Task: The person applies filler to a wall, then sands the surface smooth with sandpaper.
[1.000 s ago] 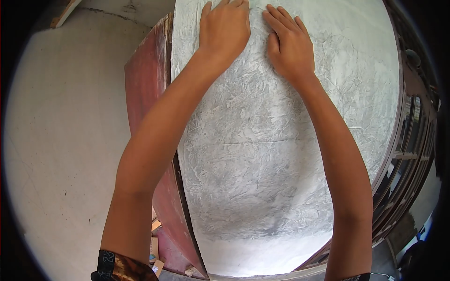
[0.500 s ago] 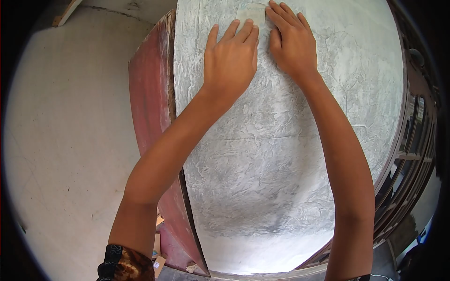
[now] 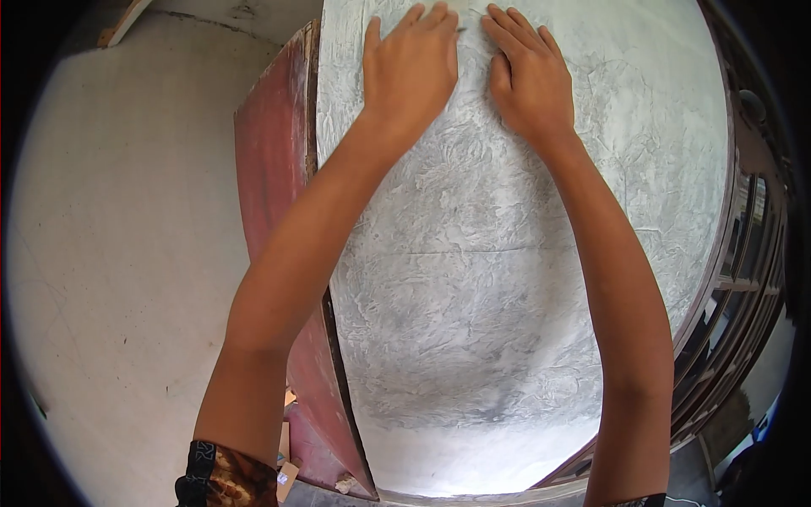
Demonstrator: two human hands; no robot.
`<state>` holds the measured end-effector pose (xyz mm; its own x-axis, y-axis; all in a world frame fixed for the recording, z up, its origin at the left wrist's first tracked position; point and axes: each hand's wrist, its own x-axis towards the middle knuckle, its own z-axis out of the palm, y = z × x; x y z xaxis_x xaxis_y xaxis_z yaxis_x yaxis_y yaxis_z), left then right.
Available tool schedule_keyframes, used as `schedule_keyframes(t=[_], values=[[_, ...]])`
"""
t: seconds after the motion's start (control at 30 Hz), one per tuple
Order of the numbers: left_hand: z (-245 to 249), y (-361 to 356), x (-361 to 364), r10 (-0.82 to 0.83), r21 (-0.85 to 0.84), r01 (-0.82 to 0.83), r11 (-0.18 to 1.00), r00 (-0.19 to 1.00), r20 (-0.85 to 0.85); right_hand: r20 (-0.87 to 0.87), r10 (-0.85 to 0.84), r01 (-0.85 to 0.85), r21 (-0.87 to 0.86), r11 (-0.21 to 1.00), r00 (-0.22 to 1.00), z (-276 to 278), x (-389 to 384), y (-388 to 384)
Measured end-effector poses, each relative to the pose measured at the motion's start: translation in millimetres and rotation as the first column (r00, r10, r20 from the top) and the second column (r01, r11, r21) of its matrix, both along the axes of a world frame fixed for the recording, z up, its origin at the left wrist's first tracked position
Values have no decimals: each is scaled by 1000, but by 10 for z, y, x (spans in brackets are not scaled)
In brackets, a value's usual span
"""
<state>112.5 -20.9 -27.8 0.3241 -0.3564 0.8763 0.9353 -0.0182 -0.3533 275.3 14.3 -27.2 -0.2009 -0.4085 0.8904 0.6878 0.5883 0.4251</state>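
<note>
A tall grey-white surface with rough, streaky texture (image 3: 473, 296) fills the middle of the view. My left hand (image 3: 410, 72) lies flat against its upper part, fingers stretched upward and slightly apart. At its fingertips, near the top edge, a small dark edge shows; the pale printed sheet seen there earlier is now hidden or out of view. To its right, my right hand (image 3: 534, 80) rests on the same surface with fingers extended and thumb bent inward. Nothing shows in the right hand.
A worn red panel with a dark edge (image 3: 272, 152) stands left of the textured surface. Beyond it is a plain pale wall (image 3: 127, 253). Dark wooden frames with glass panes (image 3: 743, 228) curve along the right. Small cardboard pieces (image 3: 287, 482) lie at the bottom left.
My left hand has slid upward along the surface, and the pale sheet under its fingertips has gone from sight. My right hand has hardly moved.
</note>
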Motion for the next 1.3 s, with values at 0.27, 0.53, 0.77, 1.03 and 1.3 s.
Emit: schedule_keyframes(t=[0.27, 0.53, 0.77, 1.03, 1.3], values=[[-355, 110, 60, 5, 24, -5, 1000, 1000, 4, -20, 2, -3, -4, 1000, 1000, 0, -13, 17], [227, 2, 64, -77, 52, 76, 996, 997, 8, -20, 23, -23, 2, 1000, 1000, 15, -5, 17], [132, 45, 106, -32, 31, 30, 999, 998, 62, -45, -39, 43, 94, 995, 998, 39, 13, 154], [-336, 59, 127, 43, 28, -43, 999, 999, 16, -30, -17, 20, 99, 995, 999, 10, 12, 158], [236, -10, 21, -23, -13, 24, 1000, 998, 56, -13, -34, 35, 117, 993, 999, 34, 34, 110]])
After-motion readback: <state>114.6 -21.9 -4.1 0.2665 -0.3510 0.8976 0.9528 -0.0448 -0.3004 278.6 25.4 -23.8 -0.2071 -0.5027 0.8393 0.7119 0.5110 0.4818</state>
